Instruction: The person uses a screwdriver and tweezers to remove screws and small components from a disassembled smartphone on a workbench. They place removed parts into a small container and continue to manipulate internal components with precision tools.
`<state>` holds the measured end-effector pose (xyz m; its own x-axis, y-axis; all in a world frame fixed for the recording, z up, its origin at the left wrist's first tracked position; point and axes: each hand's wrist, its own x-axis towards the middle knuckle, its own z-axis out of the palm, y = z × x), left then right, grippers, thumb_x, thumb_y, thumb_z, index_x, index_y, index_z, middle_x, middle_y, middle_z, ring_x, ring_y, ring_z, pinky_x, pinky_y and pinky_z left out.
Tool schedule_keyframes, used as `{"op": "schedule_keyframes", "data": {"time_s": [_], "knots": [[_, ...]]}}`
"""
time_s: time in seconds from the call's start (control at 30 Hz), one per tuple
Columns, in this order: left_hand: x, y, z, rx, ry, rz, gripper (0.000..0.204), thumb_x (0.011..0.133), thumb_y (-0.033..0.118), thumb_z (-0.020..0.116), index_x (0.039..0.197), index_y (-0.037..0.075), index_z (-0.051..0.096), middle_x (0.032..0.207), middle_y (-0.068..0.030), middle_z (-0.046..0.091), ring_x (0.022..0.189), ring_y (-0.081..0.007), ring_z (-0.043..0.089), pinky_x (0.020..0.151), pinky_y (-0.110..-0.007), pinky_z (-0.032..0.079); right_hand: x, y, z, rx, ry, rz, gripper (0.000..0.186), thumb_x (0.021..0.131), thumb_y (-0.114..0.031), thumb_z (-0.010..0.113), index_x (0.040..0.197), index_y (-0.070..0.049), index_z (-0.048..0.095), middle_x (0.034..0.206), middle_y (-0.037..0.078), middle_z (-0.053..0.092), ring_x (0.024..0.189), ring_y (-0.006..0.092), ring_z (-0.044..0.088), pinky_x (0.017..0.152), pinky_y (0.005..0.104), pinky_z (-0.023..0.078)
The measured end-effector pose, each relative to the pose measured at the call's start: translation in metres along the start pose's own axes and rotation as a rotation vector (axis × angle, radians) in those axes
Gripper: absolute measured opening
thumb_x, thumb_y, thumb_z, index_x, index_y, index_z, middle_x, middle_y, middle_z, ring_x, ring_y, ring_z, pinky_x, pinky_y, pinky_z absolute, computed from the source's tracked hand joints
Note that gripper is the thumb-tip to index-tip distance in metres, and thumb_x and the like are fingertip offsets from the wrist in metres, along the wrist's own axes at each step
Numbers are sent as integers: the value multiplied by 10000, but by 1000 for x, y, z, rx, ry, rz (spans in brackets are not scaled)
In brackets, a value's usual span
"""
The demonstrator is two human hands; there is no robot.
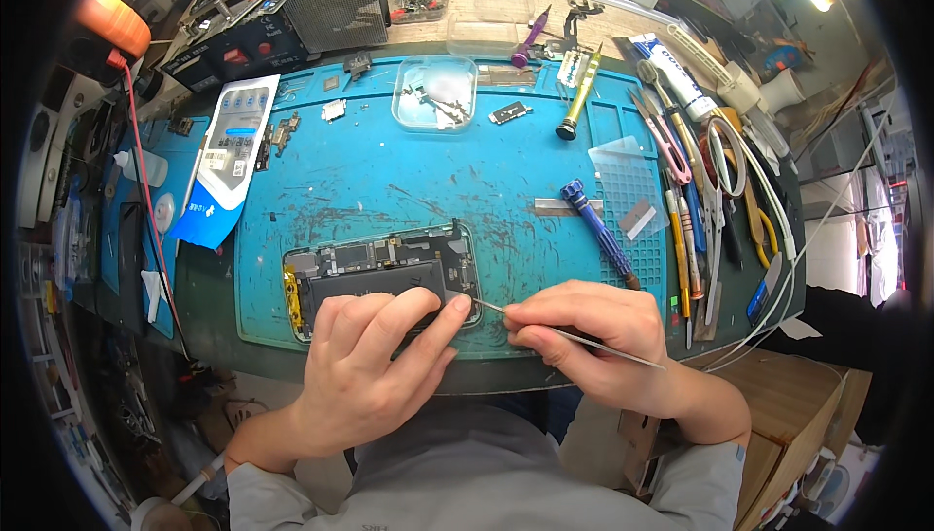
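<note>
A: Starting at the left, what is the left hand (375, 366) doing?

B: It lies palm down over the near half of the opened phone (379, 273), fingers pressed on the black battery, forefinger stretched right toward the phone's right edge. It presses down, it does not grasp. The phone's circuit board shows just beyond the fingertips, and its yellow-trimmed left edge sits just left of the knuckles

A: Any room around that hand?

B: Left of it the blue work mat (428, 181) ends close by, then dark bench. Beyond the phone lies a wide bare stretch of mat, reaching up to a clear plastic dish (434, 93) of small parts. The mat's near edge runs right under the wrist

A: And the right hand (593, 341)?

B: Pinched shut on thin metal tweezers (574, 334). Their tip reaches left to the phone's right edge, just by the left forefinger; the back end sticks out past the hand on the right

A: What crowds it?

B: A blue-handled screwdriver (598, 229) lies just beyond the knuckles, slanting away. Farther right, a row of hand tools (696, 210) and white cables fills the mat's right edge, well apart from the hand
</note>
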<state>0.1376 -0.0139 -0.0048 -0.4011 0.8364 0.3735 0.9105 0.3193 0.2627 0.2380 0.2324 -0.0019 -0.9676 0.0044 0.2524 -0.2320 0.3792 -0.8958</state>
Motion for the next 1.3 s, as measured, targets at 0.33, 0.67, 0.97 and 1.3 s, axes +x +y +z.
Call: {"op": "schedule_keyframes", "data": {"time_s": [0.33,0.67,0.97,1.3], "knots": [[-3,-3,2,-16,29,13,509,754,122,864,1259,116,801,1265,-18,656,1051,-207,594,841,-376,454,0,0,0,-7,-5,-9,204,935,9,813,1134,44,784,945,162,784,814,286,767,681,347,596],[-2,-3,3,-17,52,40,484,751,103,843,1235,108,811,1228,-41,661,999,-231,600,833,-395,452,1,0,0,-8,-7,-6,204,929,14,816,1128,49,784,945,166,783,819,289,770,689,351,602],[-3,-4,6,1,74,72,477,756,110,828,1231,81,813,1262,-61,669,1012,-244,595,823,-405,459,1,0,1,-7,-7,-8,212,926,19,819,1133,48,783,948,162,785,819,282,770,692,346,603],[1,-2,2,36,46,81,364,779,115,814,1137,47,816,1342,26,743,1016,-126,587,888,-305,403,0,0,1,-17,-6,-4,216,923,21,821,1135,44,785,945,159,786,817,275,770,691,339,605]]}}
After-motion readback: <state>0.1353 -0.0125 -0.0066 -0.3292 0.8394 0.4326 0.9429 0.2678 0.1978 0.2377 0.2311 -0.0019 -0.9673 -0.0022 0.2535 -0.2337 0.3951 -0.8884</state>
